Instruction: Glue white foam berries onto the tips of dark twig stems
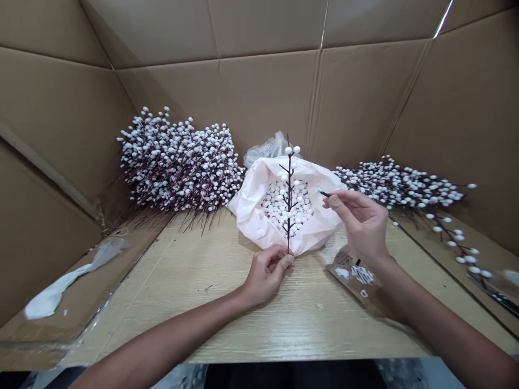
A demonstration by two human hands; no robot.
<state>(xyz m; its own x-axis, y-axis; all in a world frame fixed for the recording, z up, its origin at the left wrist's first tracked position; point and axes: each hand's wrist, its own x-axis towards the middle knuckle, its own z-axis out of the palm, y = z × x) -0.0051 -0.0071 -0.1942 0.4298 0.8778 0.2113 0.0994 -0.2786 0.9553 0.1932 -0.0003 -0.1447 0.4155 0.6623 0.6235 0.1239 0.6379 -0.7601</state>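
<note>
My left hand (268, 273) pinches the lower end of a dark brown twig (289, 201), which stands upright in front of an open pale bag (256, 221). A few white berries sit near the twig's top; many of its side shoots are bare. Loose white berries (279, 202) fill the bag behind it. To the right of the twig, my right hand (363, 221) holds a thin dark stick (323, 193) between thumb and fingers, its pale tip pointing left toward the twig without touching it. Fingertips of both hands look covered in something tan.
Bundles of berried twigs lie at the back left (182, 162) and back right (397, 181). A cardboard piece (375, 297) with white smears lies under my right forearm. A white tube-like bag (52, 292) rests at left. Cardboard walls (263, 86) enclose the table (194, 324).
</note>
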